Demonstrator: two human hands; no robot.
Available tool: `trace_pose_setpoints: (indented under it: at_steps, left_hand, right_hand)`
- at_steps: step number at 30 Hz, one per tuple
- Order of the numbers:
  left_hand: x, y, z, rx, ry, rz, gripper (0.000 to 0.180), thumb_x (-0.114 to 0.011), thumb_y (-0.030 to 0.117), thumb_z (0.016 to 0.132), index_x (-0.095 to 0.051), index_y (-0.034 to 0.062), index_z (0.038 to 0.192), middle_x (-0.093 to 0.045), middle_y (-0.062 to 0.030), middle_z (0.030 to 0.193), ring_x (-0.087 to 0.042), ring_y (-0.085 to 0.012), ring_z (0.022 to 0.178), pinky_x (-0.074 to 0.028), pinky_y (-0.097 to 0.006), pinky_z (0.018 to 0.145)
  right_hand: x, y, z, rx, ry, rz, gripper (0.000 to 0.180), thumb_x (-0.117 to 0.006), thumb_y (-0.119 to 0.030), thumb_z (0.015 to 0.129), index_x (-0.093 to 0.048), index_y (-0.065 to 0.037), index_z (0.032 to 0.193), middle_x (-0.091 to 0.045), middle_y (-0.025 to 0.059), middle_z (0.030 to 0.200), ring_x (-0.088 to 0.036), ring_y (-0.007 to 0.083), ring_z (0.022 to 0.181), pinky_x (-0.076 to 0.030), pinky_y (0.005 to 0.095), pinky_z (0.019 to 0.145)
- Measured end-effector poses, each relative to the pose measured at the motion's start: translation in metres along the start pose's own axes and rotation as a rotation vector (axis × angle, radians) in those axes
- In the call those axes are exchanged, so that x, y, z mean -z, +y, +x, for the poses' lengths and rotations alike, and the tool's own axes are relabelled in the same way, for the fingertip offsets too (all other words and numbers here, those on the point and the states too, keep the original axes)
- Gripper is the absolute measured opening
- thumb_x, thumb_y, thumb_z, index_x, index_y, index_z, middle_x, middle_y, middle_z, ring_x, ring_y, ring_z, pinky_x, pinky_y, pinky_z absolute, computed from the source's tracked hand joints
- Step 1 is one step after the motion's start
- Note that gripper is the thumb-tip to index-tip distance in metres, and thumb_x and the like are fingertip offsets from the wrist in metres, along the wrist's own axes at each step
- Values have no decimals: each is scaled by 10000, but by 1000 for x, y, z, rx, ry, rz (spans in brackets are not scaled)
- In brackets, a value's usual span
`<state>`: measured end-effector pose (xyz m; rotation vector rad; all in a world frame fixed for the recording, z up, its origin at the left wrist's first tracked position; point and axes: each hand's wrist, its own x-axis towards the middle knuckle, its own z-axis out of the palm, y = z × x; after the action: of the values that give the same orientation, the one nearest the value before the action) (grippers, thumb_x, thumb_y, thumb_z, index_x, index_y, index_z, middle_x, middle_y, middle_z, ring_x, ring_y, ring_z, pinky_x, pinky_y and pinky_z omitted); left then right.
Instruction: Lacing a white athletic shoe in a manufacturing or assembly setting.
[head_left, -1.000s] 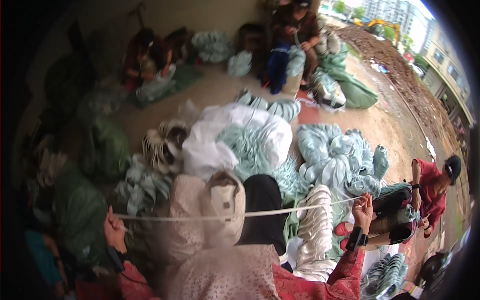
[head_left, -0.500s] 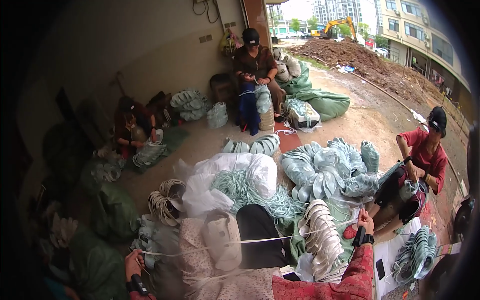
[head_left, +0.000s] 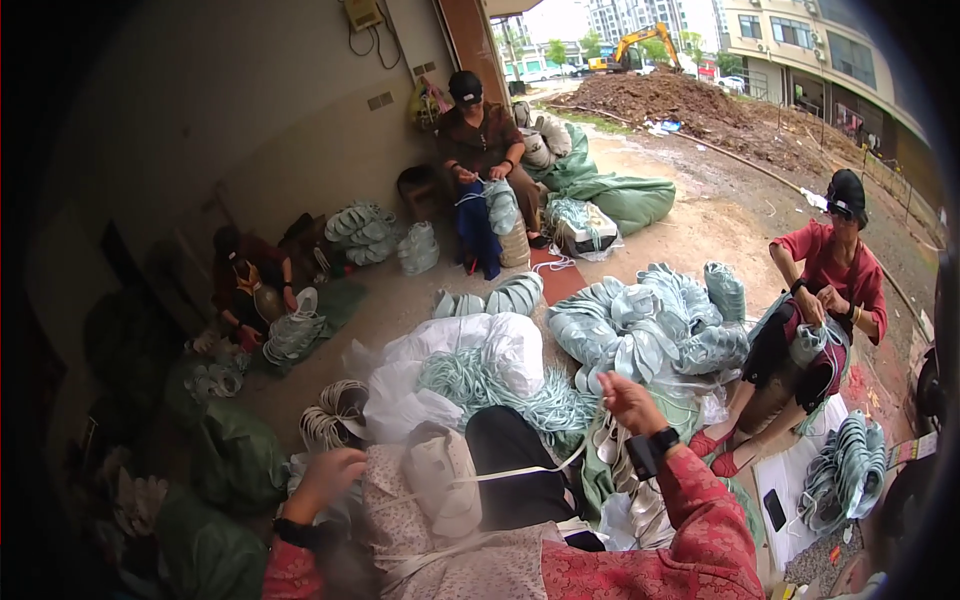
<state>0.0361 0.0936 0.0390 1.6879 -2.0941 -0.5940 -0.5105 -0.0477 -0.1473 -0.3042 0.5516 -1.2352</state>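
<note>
On my lap lies a beige bundle (head_left: 440, 480) of nested curved pieces, with a flat pale strip (head_left: 525, 470) around it. From the bundle the strip runs right and bends up to my right hand (head_left: 632, 408), raised over the pile, its fingers pinched on the strip. My left hand (head_left: 328, 480) is to the left of the bundle, bent and slightly blurred; its grip is unclear. A patterned pink cloth (head_left: 410, 545) covers my lap, and a black patch (head_left: 510, 450) lies beside the bundle.
Ahead lie white plastic bags (head_left: 515, 350), a heap of light-green cords (head_left: 465, 370) and stacked light-green curved pieces (head_left: 640, 315). Co-workers sit at the right (head_left: 835, 270), back (head_left: 485, 150) and left (head_left: 255, 280). A phone (head_left: 774, 510) lies on white sheeting to the right.
My right hand has moved left and up, and my left hand has come up and inward. The strip, earlier stretched nearly straight between both hands, now hangs slack and bends up at the right.
</note>
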Motion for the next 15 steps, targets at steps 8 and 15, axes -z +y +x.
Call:
trace_pose_setpoints:
  at_steps: [8, 15]
  left_hand:
    - [-57, 50, 42, -494, -99, 68, 163, -696, 172, 870, -709, 33, 954, -699, -120, 900, -666, -284, 852, -510, -368, 769]
    - [-89, 43, 35, -452, 6, -20, 90, -704, 143, 837, -689, 60, 871, -661, -106, 892, -620, -308, 824, -484, -393, 769]
  right_hand:
    - [-112, 110, -8, -290, -82, -423, 52, -545, -103, 966, -571, -80, 1005, -592, 21, 754, -538, 109, 583, -446, 261, 485]
    - [-151, 128, -22, -243, -278, -671, 278, -571, -37, 965, -457, 44, 1206, -632, 124, 919, -674, 207, 777, -609, 351, 657]
